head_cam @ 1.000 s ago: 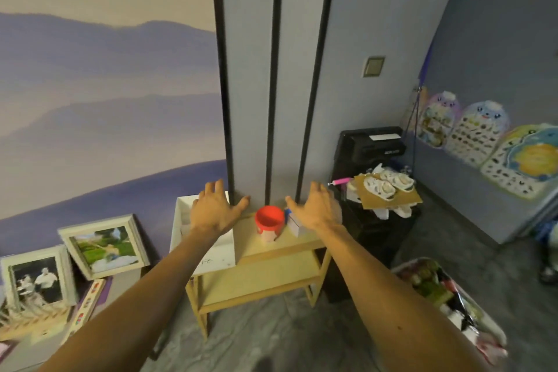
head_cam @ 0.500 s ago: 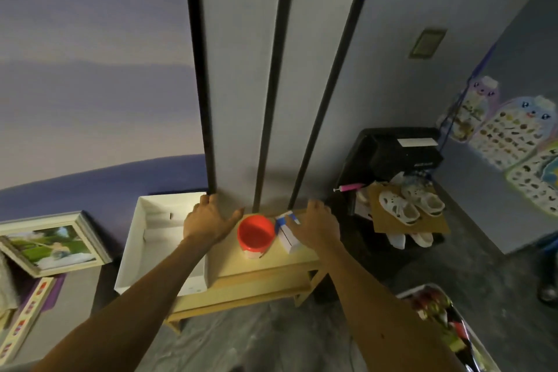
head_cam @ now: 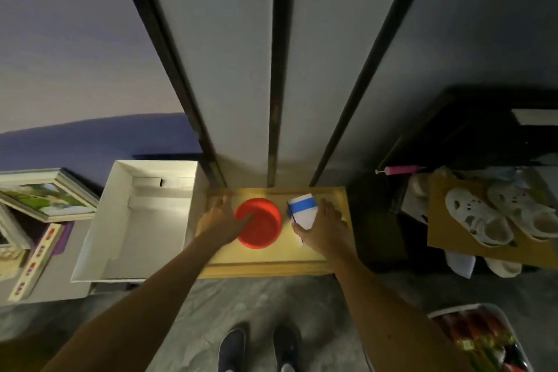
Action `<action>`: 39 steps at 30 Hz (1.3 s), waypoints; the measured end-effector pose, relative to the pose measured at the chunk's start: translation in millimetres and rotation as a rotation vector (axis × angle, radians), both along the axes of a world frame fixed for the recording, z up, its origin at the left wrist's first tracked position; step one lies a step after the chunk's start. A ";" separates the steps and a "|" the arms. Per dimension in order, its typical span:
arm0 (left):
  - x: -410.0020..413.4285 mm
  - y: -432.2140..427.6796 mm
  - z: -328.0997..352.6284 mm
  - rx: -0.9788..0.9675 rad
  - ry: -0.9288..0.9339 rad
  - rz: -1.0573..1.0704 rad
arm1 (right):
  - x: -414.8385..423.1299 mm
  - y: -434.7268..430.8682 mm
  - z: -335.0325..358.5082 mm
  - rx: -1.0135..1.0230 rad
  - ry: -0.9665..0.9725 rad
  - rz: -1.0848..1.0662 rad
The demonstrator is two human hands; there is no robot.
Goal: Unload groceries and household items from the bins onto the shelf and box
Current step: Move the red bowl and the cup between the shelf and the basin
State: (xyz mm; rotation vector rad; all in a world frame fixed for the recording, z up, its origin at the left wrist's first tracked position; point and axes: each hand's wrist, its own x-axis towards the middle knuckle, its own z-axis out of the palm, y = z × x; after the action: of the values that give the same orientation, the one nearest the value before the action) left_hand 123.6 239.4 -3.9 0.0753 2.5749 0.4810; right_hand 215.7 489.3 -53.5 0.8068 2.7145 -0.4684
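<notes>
A red plastic cup [head_cam: 259, 226] and a white carton with a blue band [head_cam: 303, 211] stand on the top of the low wooden shelf [head_cam: 271, 263]. My left hand [head_cam: 219, 220] lies palm down on the shelf left of the cup, fingers spread, thumb touching the cup's rim. My right hand [head_cam: 326, 228] rests palm down against the carton's right side, thumb at its near end. An empty white box [head_cam: 99, 251] stands left of the shelf. A bin [head_cam: 453, 312] with packaged groceries shows at the bottom right.
Framed pictures [head_cam: 45, 193] lean at the left. A black cabinet [head_cam: 483, 130] stands right of the shelf, with white shoes [head_cam: 477, 217] on cardboard and a pink pump [head_cam: 401, 170]. The wall with dark strips is right behind the shelf. My feet [head_cam: 259, 347] are below.
The view has closed in and tipped down over the shelf. Both hands have dropped from hovering onto the shelf top, the left against the red cup, the right against the carton.
</notes>
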 end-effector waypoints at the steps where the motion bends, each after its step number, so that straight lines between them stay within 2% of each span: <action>1: -1.5 -1.8 -15.0 0.002 -0.021 0.003 | -2.9 1.5 -9.1 -0.009 -0.027 -0.002; 7: 7.0 -9.0 -48.0 0.031 -0.081 0.025 | -5.2 -1.4 -35.5 -0.028 -0.122 -0.032; 10: 6.0 -13.0 -51.5 0.099 -0.069 0.109 | -6.8 -3.2 -32.0 -0.028 -0.131 -0.047; 15: -10.5 -25.3 -51.2 0.157 0.050 0.166 | -16.6 -0.2 -0.2 -0.046 -0.096 -0.019; 23: -33.6 -40.3 70.1 0.343 0.233 0.321 | -34.6 -6.2 105.5 -0.101 0.171 0.064; 29: -10.2 -91.4 174.6 0.472 0.294 0.502 | -53.5 -41.7 202.0 -0.087 0.259 0.190; 33: 14.8 -158.3 210.3 0.455 0.367 0.632 | -73.7 -92.2 240.8 -0.100 0.299 0.297; 39: 78.5 -274.4 240.1 0.457 0.442 0.849 | -93.4 -223.4 270.8 -0.228 0.357 0.532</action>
State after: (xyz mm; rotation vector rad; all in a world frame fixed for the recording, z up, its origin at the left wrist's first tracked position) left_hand 202.1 -35.0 236.3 -0.8693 2.7564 1.4929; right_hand 122.3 265.9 217.2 -0.0778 2.9524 -0.8309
